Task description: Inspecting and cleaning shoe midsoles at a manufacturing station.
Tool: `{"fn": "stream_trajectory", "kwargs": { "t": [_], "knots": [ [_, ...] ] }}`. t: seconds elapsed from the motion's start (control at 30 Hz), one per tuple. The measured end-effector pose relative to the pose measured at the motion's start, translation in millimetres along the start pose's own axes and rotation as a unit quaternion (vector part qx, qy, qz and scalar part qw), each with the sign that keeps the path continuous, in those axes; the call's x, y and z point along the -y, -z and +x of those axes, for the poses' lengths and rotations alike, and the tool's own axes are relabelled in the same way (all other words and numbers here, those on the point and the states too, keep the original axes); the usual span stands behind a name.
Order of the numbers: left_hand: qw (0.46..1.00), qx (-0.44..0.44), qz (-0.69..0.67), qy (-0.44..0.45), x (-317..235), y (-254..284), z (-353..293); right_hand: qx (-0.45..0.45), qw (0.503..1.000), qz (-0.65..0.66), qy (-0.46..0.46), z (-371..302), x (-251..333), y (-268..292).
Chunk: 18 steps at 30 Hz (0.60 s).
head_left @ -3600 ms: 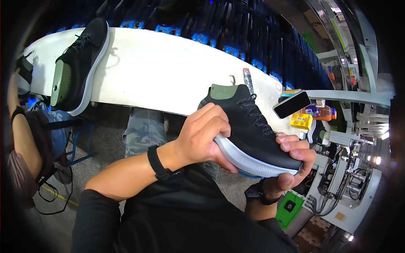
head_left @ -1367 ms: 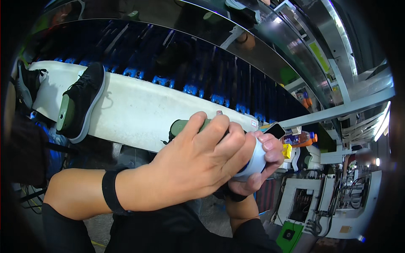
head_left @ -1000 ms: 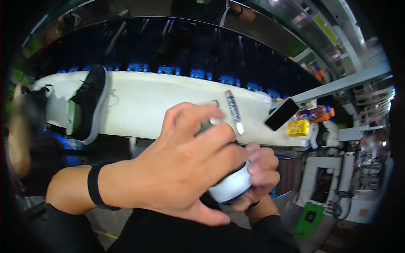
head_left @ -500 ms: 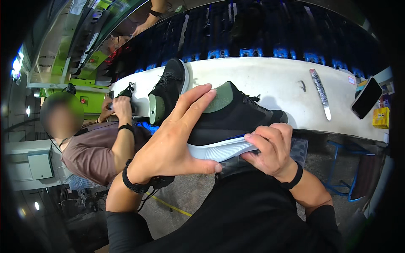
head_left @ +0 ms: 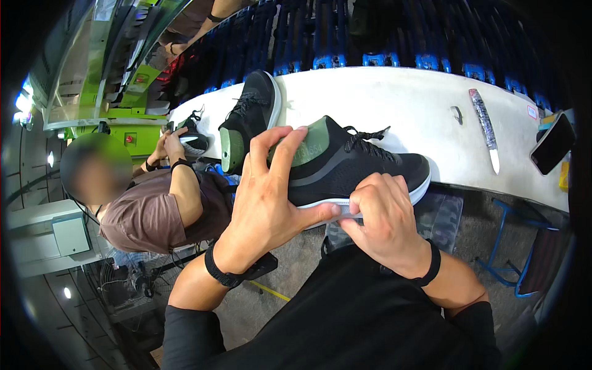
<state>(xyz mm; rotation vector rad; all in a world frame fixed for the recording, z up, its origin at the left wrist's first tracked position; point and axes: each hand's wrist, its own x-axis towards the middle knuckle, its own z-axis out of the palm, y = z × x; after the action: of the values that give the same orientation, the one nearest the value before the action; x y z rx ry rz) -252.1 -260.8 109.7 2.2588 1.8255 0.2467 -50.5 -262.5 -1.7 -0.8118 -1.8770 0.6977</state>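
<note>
A black lace-up sneaker (head_left: 351, 172) with a white sole (head_left: 422, 192) is held in front of me at the table's near edge, toe to the right. A green shoe last (head_left: 313, 143) fills its opening. My left hand (head_left: 262, 200) grips the heel end, fingers on the last and upper, thumb along the sole's edge. My right hand (head_left: 390, 219) is closed on the sole's near side at mid-foot, its thumb beside the left thumb. The shoe's far side and the sole's underside are hidden.
On the white table (head_left: 394, 102) lie a second black shoe (head_left: 254, 102) with a green last, a knife (head_left: 485, 131), a small dark curved piece (head_left: 456, 115) and a phone (head_left: 553, 143). At left, a co-worker (head_left: 151, 209) handles another shoe (head_left: 196, 140). A blue-black slatted conveyor (head_left: 330, 40) runs behind.
The shoe has turned, so its upper and toe show more and the sole's ribbed white surface no longer shows. My right hand's fingers have curled over the side, and both thumbs have come close together.
</note>
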Motion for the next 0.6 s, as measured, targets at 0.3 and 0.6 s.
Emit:
{"fn": "stream_trajectory", "kwargs": {
  "t": [0.3, 0.6],
  "knots": [
    [0.981, 0.083, -0.063, -0.167, -25, 53, -14, -0.033, 0.998, -0.029, -0.037, -26, -18, 46],
    [0.953, 0.024, -0.066, -0.296, -47, 36, -15, 0.017, 0.989, 0.121, -0.083, -27, -47, 72]
  ]
}}
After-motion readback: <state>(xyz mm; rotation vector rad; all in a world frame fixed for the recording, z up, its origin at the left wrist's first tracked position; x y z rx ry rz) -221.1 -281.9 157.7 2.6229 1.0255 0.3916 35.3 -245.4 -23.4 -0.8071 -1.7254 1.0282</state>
